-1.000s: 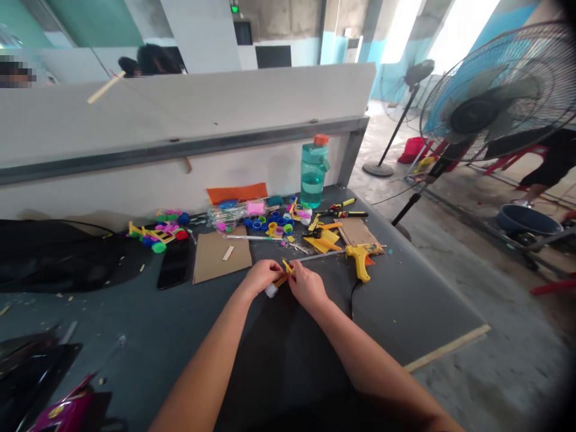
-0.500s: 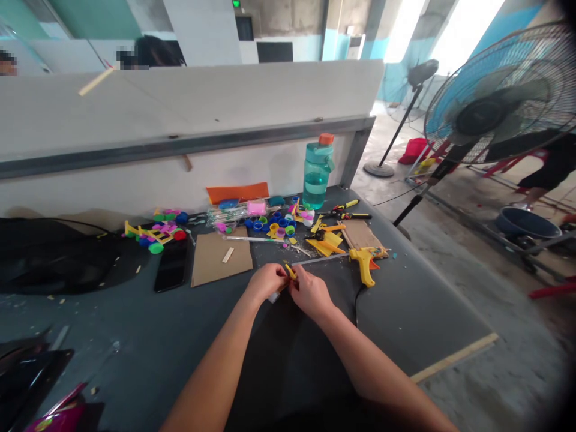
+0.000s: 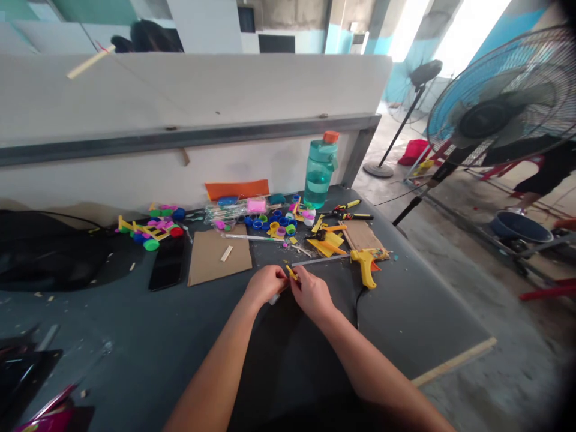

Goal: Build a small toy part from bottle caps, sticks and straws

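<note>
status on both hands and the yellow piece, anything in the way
Right hand pinching small narrow yellow piece. Left hand alongside, hold partly hidden. Yellow plastic glue gun to the right, not in the way.

Wht partition (image 3: 279, 90) runs along desk (image 3: 414, 318) far edge. Teal btl (image 3: 317, 177), part full, orange lid (image 3: 330, 137) on, upright nr far R corner. Blk bag (image 3: 49, 252) at far edge, L side. Blk phone (image 3: 167, 264) flat, R of bag. Past R edge: lg stand fan (image 3: 486, 117), 2nd fan (image 3: 425, 72) behind, red item (image 3: 413, 152) on floor btwn, blue basin (image 3: 519, 228) farther R.
</note>
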Demonstrator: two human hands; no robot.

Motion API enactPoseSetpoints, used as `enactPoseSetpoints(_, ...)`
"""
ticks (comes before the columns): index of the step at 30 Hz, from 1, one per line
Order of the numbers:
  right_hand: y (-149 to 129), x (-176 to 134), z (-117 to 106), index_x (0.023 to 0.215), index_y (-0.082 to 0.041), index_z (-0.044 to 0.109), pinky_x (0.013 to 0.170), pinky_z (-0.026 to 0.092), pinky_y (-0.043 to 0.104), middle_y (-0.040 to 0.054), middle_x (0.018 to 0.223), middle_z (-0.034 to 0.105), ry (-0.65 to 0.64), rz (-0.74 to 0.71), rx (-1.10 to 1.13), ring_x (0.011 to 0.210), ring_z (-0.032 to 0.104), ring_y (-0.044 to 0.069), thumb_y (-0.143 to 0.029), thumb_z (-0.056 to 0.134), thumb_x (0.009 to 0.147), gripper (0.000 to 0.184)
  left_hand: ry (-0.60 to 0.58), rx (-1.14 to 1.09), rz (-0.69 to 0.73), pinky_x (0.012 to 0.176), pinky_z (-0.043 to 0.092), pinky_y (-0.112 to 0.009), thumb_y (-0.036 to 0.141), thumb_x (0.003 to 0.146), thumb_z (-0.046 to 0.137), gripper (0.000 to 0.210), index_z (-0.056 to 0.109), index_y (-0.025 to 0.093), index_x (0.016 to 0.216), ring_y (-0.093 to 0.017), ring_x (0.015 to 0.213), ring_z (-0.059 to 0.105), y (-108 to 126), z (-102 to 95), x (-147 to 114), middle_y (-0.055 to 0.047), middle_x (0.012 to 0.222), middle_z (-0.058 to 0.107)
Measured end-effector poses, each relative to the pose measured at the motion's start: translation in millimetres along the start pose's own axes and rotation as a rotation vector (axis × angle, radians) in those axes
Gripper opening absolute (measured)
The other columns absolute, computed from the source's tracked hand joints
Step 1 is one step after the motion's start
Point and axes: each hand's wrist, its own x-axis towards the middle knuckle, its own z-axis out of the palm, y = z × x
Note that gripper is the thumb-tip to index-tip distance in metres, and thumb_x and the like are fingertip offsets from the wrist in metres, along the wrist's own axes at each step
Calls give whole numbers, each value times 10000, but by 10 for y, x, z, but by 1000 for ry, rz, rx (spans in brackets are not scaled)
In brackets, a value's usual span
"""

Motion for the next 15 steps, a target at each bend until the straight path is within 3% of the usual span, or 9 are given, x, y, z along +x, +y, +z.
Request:
enactPoseSetpoints(6, 10, 3, 30, 981, -209, 561, 575, 363, 206, 22, 801, 691, 13, 0, 32, 679, 644, 150, -251, 461, 878, 149, -46, -50, 46, 510, 346, -214, 266, 679, 581, 136, 678, 212, 757, -152, 616, 621, 27, -34, -52, -7, 672, 691)
enactPoseSetpoints(15, 25, -2, 57, 946, -222, 568, 622, 415, 208, 19, 817, 689, 45, -8, 135, 708, 643, 154, -262, 447, 870, 147, 9, 25, -17, 531, 331, -237, 275, 696, 566, 121, 674, 221, 686, -174, 637, 621, 120, -53, -97, -22, 646, 688)
